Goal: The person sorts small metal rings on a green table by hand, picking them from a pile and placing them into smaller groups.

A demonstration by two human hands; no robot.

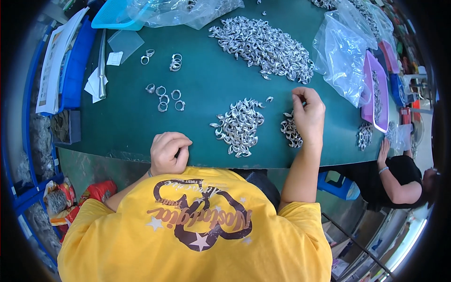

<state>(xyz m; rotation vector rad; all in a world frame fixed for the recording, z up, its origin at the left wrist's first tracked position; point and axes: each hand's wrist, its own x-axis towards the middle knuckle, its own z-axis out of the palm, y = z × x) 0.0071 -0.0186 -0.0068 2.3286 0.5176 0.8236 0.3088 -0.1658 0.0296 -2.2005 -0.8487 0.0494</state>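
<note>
My left hand point(169, 153) rests at the table's near edge, its fingers curled; whatever may be inside them is hidden. Further right, my right hand point(308, 113) is closed in a pinch above the table, and I cannot make out anything between the fingertips. Beside and partly behind its wrist lies a small pile of darker silver ring pieces point(290, 133). Between the hands is a loose heap of shiny, curved silver pieces point(238, 128), with a single piece point(269, 99) just off its far right side. A much larger heap of similar pieces point(263, 47) spreads across the far side.
Several finished-looking rings point(162, 99) lie in small groups at left on the green table point(197, 84). A metal rod point(102, 66) lies by paper slips. Clear plastic bags point(343, 56) and a pink basket point(383, 89) stand right. Another person's hand point(384, 151) touches the table there.
</note>
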